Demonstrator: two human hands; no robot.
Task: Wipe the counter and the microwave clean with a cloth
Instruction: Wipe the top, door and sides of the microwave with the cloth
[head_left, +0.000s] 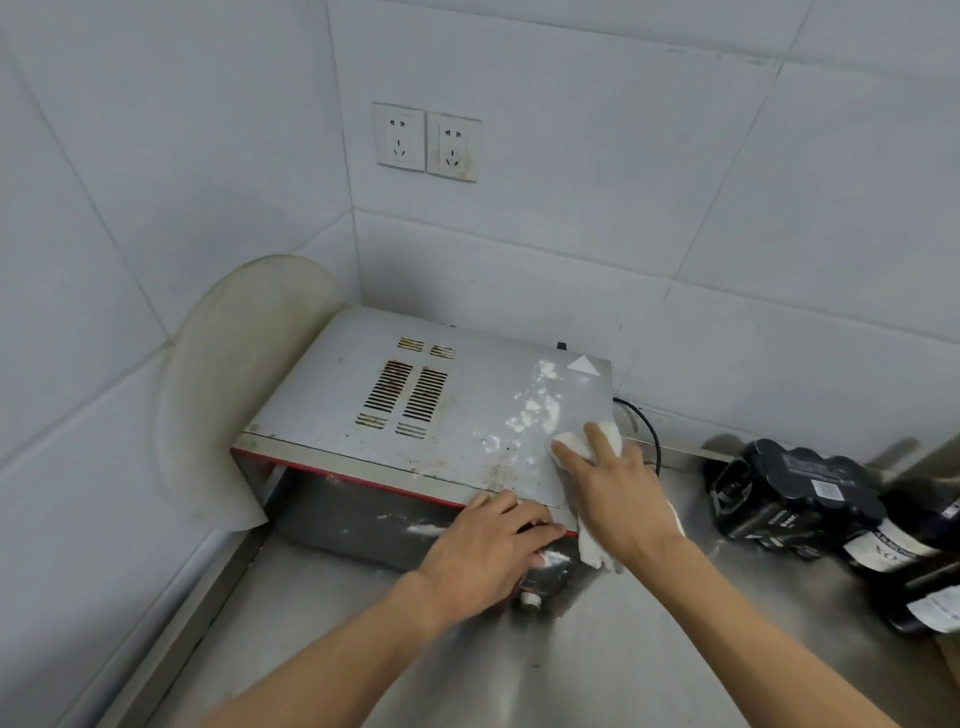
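Stainless steel counter (649, 649), with the grey metal microwave (467, 395) sitting in its back left corner. The left hand (488, 545) has its fingers curled over the microwave's front top edge, bracing it. The right hand (613, 483) presses the crumpled white cloth (610, 436) down with spread fingers by the top's right edge. The spilled white powder (535, 410) streaks from those fingertips toward the back right corner, so I'd push that way.
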